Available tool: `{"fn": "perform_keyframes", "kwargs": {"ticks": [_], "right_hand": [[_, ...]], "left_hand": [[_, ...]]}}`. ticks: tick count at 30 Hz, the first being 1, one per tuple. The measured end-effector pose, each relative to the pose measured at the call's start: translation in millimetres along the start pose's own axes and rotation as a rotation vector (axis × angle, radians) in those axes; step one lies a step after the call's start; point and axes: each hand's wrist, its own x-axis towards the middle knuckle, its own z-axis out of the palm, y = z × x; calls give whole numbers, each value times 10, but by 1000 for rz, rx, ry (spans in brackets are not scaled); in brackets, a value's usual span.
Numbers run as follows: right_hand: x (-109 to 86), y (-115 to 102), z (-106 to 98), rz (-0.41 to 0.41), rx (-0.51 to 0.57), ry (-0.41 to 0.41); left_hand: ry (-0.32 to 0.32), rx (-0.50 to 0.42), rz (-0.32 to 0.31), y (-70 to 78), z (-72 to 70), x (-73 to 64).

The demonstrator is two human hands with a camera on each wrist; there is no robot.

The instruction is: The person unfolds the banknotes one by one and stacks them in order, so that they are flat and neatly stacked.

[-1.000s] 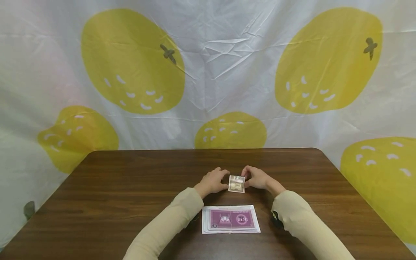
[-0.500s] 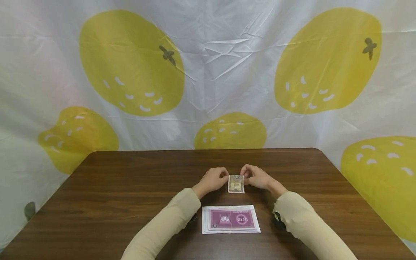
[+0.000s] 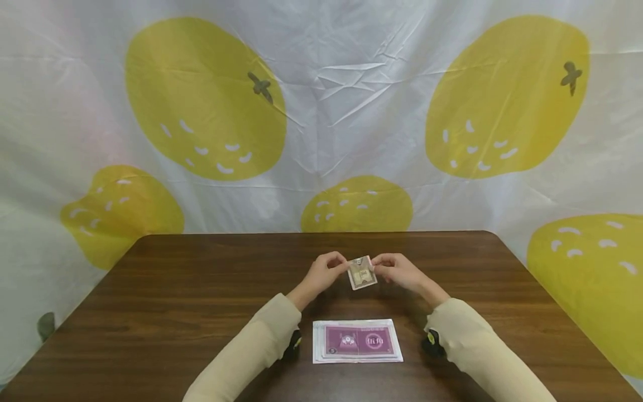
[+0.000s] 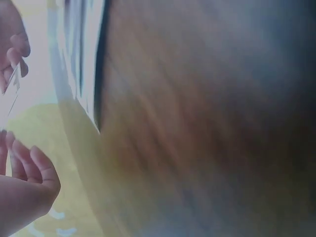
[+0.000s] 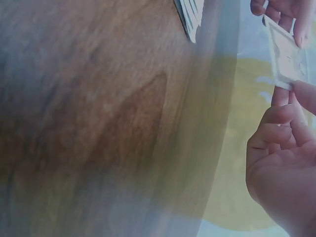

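Note:
A small folded banknote (image 3: 362, 274), brown and gold with a pale border, is held up at a tilt between both hands in the head view. My left hand (image 3: 322, 273) pinches its left edge with thumb and fingers. At its right edge, my right hand (image 3: 402, 272) pinches it. The right wrist view shows the banknote (image 5: 286, 57) from close by, with the right thumb over one end and the other hand's fingers at the far end. The left wrist view catches only a slanted sliver of the banknote (image 4: 11, 96).
Nearer the body, a stack of paper notes (image 3: 358, 341) lies on the brown wooden table (image 3: 201, 312), a purple note on top. Behind the table hangs a white cloth (image 3: 351, 123) printed with yellow fruit.
The banknote, earlier nearly square to the table edge, has been raised a little and tilted. Both hands have moved with it, and the left hand's fingers have closed on its edge.

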Motion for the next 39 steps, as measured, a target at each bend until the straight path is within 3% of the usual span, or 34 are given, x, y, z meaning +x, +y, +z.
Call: {"fn": "perform_keyframes", "kwargs": {"ticks": [5, 12, 17, 20, 26, 31, 34, 39], "right_hand": [[-12, -39, -21, 47, 69, 16], [-7, -74, -35, 82, 115, 48], [-8, -92, -38, 87, 97, 64], [-7, -99, -31, 86, 97, 70], [0, -79, -20, 80, 132, 81], [4, -75, -12, 74, 155, 105], [0, -94, -3, 73, 162, 112], [-77, -255, 23, 47, 145, 95]], "left_hand": [[92, -224, -77, 39, 11, -10], [120, -315, -119, 172, 5, -63], [112, -294, -92, 337, -21, -156], [103, -285, -53, 359, -27, -174], [79, -269, -39, 224, -15, -124], [53, -179, -16, 80, 23, -72], [60, -102, -9, 66, 35, -69], [84, -84, 13, 56, 37, -78]]}}
